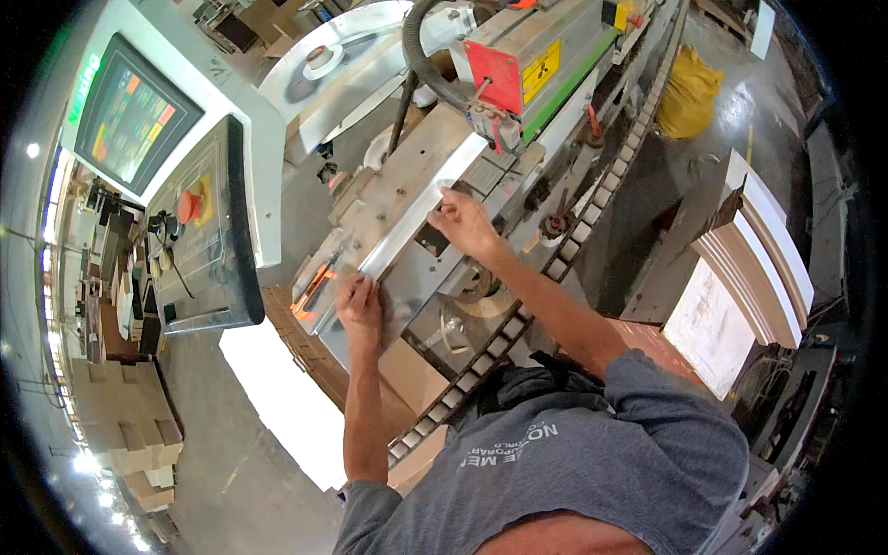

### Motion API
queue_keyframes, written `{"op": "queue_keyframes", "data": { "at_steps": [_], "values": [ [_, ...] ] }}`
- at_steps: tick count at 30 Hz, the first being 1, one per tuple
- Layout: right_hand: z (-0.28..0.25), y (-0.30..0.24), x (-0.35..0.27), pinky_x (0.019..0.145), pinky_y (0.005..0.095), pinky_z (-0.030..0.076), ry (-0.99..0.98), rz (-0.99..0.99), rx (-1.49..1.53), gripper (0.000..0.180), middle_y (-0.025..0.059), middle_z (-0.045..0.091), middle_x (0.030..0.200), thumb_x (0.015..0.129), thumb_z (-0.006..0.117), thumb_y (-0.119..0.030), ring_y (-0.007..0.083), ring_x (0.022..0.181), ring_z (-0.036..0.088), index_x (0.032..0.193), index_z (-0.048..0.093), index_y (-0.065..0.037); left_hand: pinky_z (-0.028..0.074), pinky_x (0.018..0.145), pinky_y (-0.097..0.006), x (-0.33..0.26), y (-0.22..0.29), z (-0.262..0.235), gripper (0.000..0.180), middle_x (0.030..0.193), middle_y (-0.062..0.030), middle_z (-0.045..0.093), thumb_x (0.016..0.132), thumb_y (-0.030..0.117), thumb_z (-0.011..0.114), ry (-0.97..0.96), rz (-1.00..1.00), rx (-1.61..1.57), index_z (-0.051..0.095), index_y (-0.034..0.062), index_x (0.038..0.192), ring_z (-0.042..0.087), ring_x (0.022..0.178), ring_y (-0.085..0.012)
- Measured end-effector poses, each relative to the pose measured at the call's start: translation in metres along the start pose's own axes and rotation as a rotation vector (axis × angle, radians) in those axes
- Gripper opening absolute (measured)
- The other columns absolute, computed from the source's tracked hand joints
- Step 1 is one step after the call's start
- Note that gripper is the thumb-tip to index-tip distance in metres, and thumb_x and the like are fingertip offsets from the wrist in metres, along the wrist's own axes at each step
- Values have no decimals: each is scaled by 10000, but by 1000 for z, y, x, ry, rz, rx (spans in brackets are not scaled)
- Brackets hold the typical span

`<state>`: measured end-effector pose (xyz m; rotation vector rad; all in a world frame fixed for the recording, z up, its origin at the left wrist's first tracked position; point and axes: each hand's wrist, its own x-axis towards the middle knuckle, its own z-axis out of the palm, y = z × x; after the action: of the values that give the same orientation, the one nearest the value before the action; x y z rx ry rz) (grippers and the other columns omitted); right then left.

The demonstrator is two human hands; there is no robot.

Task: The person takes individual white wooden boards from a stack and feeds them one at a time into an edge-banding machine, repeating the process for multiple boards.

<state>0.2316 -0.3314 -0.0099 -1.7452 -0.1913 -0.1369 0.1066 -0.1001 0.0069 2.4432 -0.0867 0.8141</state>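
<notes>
A long, narrow white strip point(407, 227) runs slantwise along the metal bed of a machine point(398, 190), up toward its far section. My left hand point(359, 307) is closed, its fingers pinched on the near end of the strip. Farther along, my right hand point(462, 222) pinches the strip's edge with thumb and fingers. Just left of my left hand lies an orange and black tool point(314, 290), perhaps a utility knife. Below my right hand is an opening in the bed, partly covered by my wrist.
A control panel with a lit screen point(139, 116) and red button point(189, 206) stands at the left. A roller track point(583, 231) crosses in front of my body. White-faced boards point(754, 268) are stacked at right, near a yellow sack point(691, 92). Cartons point(125, 407) are piled lower left.
</notes>
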Motion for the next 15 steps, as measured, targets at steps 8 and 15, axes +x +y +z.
{"op": "queue_keyframes", "data": {
  "at_steps": [8, 15],
  "values": [
    [-65, -14, -1, 683, 342, 543, -139, -8, 16, 595, 141, 683, 842, 854, 716, -232, 206, 705, 642, 1335, 527, 63, 534, 733, -368, 42, 27, 67, 107, 948, -146, 650, 821, 6, 730, 31, 142, 8, 688, -4, 919, 645, 833, -332],
    [-174, 2, -114, 729, 316, 552, -59, -82, -109, 403, 145, 693, 1037, 909, 668, -118, 191, 862, 667, 1300, 608, -43, 513, 697, -394, 74, 4, 147, 85, 922, -174, 618, 819, -26, 669, -30, 7, -343, 690, 0, 897, 613, 800, -337]
  ]
}}
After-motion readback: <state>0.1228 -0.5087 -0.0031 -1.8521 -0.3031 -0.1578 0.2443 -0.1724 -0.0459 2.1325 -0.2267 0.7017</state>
